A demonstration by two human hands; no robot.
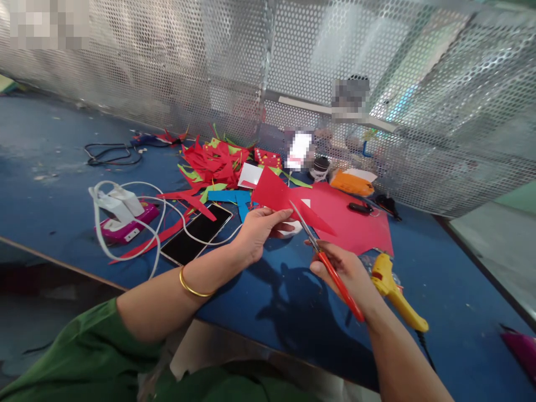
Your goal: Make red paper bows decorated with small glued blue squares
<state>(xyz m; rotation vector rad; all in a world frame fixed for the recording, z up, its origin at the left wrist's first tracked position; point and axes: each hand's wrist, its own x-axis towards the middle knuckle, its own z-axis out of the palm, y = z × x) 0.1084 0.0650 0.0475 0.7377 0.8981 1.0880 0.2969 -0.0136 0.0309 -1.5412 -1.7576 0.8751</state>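
Between thumb and fingers, my left hand (263, 230) pinches a piece of red paper (271, 190) above the middle of the blue table. My right hand (341, 269) is closed around red-handled scissors (335, 273). Their metal blades point up and left and meet the paper's lower right edge, close to my left fingertips. Behind and to the right, a large red sheet (349, 220) lies flat on the table. A white object partly shows beneath my left fingers.
Red and green paper scraps (215, 162) are heaped behind my left hand. A black phone (196, 234), a purple power strip (125, 223) and white cables lie left. Right are a yellow glue gun (397, 293) and an orange packet (352, 182). A perforated metal screen (234, 67) stands behind.
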